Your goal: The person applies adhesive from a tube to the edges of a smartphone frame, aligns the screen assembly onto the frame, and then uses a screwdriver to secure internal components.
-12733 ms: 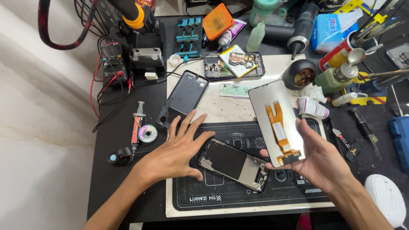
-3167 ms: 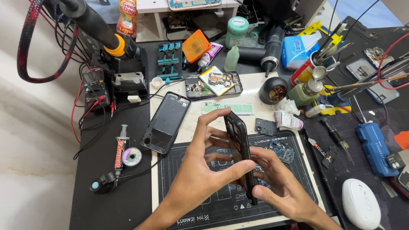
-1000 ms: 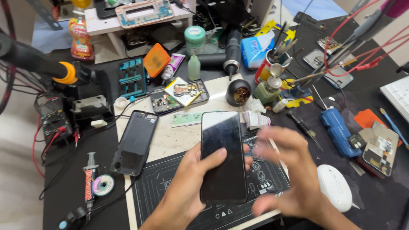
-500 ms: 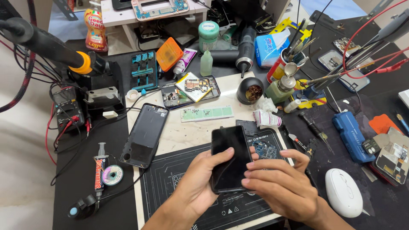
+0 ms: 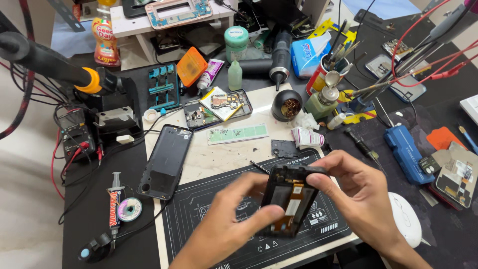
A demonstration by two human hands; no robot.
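Centrally, head view, one item in hand: an opened phone body (image 5: 290,200), black frame, back cover off, inner parts and an orange flex strip exposed, held tilted just above the black work mat (image 5: 209,214). Left hand (image 5: 226,234): fingers closed on the frame's lower left edge, thumb pressed across it. Right hand (image 5: 361,197): fingers curled over the top right corner, pinching it. Adjacent stock: detached dark back cover (image 5: 166,160) lying flat on the pale board left of the mat, well apart from the hands; small tray with circuit board (image 5: 219,105) beyond it; green strip part (image 5: 238,133) between tray and mat; white mouse (image 5: 406,219) just beside the right wrist. Status, judged: disassembly stage reached, phone open; cover and board still separate, closing up not yet done.
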